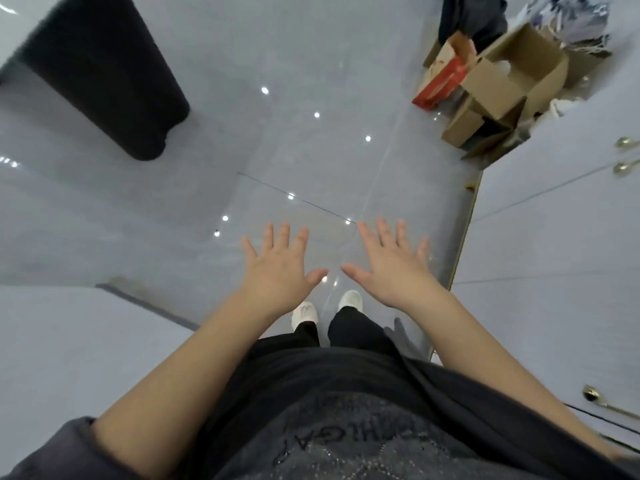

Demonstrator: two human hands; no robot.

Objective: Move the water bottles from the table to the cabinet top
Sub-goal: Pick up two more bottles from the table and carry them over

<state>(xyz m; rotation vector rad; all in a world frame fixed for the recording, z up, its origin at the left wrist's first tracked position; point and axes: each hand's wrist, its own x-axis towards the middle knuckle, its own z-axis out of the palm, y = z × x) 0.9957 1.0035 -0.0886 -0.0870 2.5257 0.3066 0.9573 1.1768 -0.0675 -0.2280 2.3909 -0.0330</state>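
Both hands are stretched out in front of me, palms down, over the glossy grey floor. My left hand (277,265) is empty with its fingers spread. My right hand (391,261) is likewise empty and spread, a short gap from the left. No water bottle shows anywhere in the head view. A white cabinet (554,237) with brass knobs fills the right side; only its door fronts show, and its top is out of sight. A pale flat surface (69,341) lies at the lower left, perhaps the table.
Open cardboard boxes (498,88) and a red carton (440,84) are piled on the floor at the far right by the cabinet. A black block-shaped object (104,74) stands at the upper left. My feet in white shoes (304,313) stand on the tiled floor.
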